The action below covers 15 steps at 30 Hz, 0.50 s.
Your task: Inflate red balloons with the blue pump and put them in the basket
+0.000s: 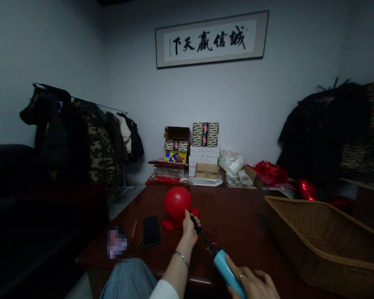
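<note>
An inflated red balloon (178, 202) stands over the dark red-brown table (237, 220). My left hand (190, 228) is closed at the balloon's lower right side, around the black nozzle end of a hand pump (227, 270). The pump's light blue body slants down to the right, joined to the nozzle by a thin black rod. Wrapped round that blue body is my right hand (252, 282), with a ring on one finger. Smaller red balloon pieces (168, 224) lie beside the round balloon's base.
A black phone (151, 231) and a thin red item (134, 229) lie left of the balloon. Rubber bands (212, 237) are near the pump rod. A large wicker basket (286, 220) stands at the right. Stacked boxes (204, 155) and plastic bags (232, 162) line the back.
</note>
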Each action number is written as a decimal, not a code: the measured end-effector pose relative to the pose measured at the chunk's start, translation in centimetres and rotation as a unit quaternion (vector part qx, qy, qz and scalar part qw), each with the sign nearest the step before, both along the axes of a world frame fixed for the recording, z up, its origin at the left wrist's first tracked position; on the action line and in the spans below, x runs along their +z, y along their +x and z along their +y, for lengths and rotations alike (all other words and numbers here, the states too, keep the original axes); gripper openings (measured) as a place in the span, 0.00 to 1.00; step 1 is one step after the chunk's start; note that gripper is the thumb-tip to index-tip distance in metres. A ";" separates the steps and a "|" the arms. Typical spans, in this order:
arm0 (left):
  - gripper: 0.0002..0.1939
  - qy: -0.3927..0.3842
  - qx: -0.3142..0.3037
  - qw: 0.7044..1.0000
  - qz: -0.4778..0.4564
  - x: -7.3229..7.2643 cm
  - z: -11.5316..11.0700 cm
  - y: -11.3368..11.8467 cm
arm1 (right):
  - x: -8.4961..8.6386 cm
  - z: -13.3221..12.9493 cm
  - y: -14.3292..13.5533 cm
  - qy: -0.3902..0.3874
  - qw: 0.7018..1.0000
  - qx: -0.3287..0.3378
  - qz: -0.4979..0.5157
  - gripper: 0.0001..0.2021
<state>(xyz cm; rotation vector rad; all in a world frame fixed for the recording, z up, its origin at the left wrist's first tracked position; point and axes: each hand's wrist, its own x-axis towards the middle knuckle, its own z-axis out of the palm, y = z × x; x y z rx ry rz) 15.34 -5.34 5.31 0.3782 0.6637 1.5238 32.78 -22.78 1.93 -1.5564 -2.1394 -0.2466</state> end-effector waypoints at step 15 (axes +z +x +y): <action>0.20 0.015 -0.034 0.999 -0.005 -0.6 -0.7 0.4 | 4.7 3.1 -5.1 -0.003 0.999 -0.041 -0.027 0.24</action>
